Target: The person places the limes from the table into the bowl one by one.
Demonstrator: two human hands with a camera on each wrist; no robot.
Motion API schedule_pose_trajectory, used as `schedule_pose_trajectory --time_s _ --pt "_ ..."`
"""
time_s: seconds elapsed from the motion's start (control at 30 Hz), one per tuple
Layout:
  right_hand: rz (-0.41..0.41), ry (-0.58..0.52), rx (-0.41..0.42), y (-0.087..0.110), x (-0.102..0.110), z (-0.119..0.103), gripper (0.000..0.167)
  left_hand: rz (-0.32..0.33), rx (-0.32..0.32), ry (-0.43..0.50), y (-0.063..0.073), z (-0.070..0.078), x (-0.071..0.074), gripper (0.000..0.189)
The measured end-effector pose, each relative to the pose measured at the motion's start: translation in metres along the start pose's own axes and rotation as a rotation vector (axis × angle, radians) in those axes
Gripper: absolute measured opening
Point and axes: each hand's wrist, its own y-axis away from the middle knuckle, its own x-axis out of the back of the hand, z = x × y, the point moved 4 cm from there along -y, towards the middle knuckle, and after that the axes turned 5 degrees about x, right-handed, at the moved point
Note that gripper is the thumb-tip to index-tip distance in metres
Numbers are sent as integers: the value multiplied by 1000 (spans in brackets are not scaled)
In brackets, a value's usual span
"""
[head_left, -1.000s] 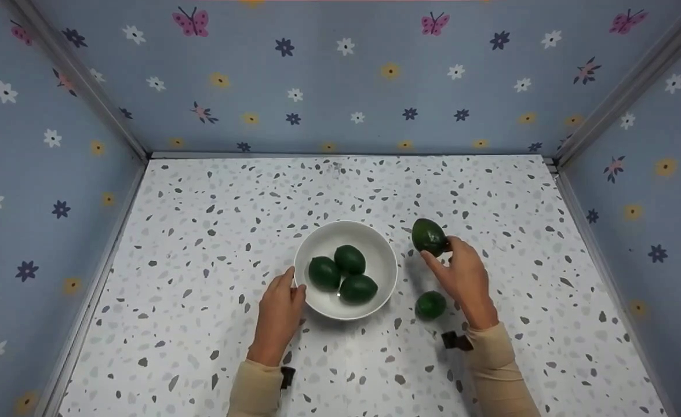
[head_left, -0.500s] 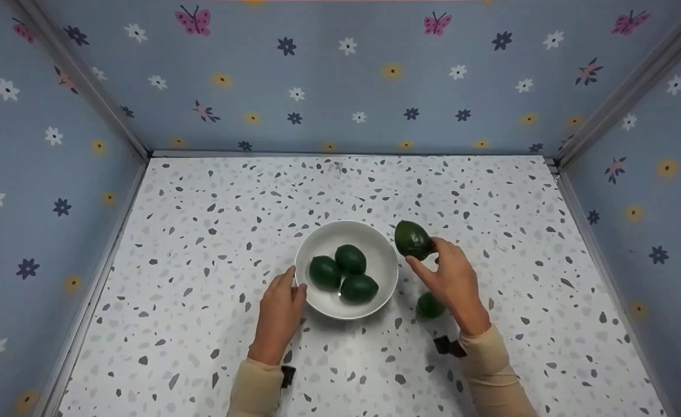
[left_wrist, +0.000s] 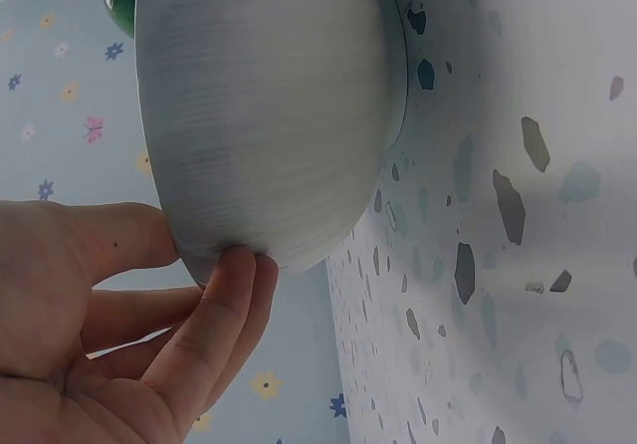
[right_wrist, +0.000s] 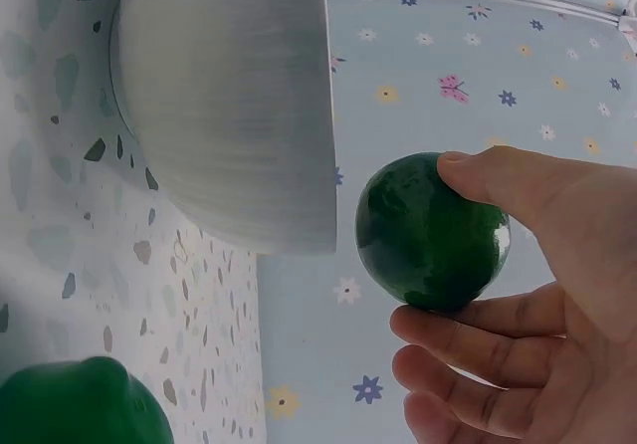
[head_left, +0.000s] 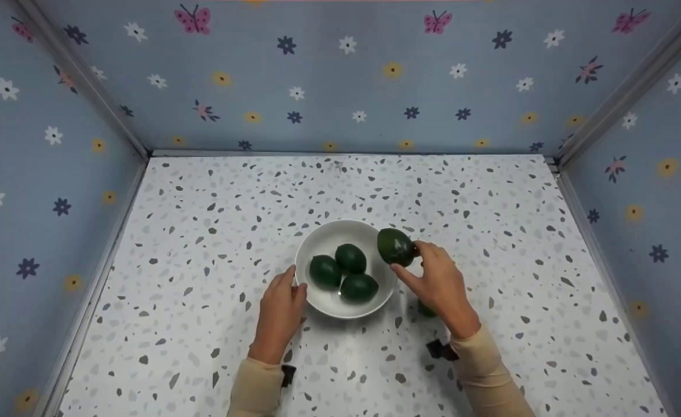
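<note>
A white bowl (head_left: 340,230) stands on the table with three dark green limes in it, one of them a lime (head_left: 325,272) on the left. My left hand (head_left: 278,310) holds the bowl's left edge, thumb at the rim and fingertips against the outer wall (left_wrist: 269,115). Between thumb and fingers of my right hand (head_left: 440,286) is a glossy dark green lime (right_wrist: 428,233). It overlaps the bowl's upper right rim in the head view and appears just above the rim in the right wrist view. Another lime (right_wrist: 80,404) lies on the table, partly covered by my right hand in the head view.
The white speckled tabletop (head_left: 201,231) is bounded by blue flowered panels (head_left: 340,75) at the back and both sides. Grey metal strips run along the panel corners. A dark device (head_left: 440,350) sits at my right wrist, another (head_left: 287,375) at the left.
My right hand has carried the lime leftward and slightly nearer, from beside the bowl to over its rim. It now covers more of the table lime. My left hand stays at the bowl.
</note>
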Motion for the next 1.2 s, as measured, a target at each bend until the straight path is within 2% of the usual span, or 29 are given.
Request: schedule_pose_trajectory --time_s 0.2,0.63,0.77,0.93,1.2 --pt "-34 0 3 -1 -5 -5 56 -5 20 9 0 -1 -1 48" --pt "-25 -4 80 1 -13 -9 56 -7 21 1 0 -1 -2 48" --pt "-35 1 81 1 -15 -9 57 9 -7 6 0 -2 -1 47" --pt "-51 -2 79 1 -16 -11 58 8 -8 13 0 -2 -1 47" --pt "-67 -1 62 0 -17 -11 47 15 -9 15 0 -1 -1 47"
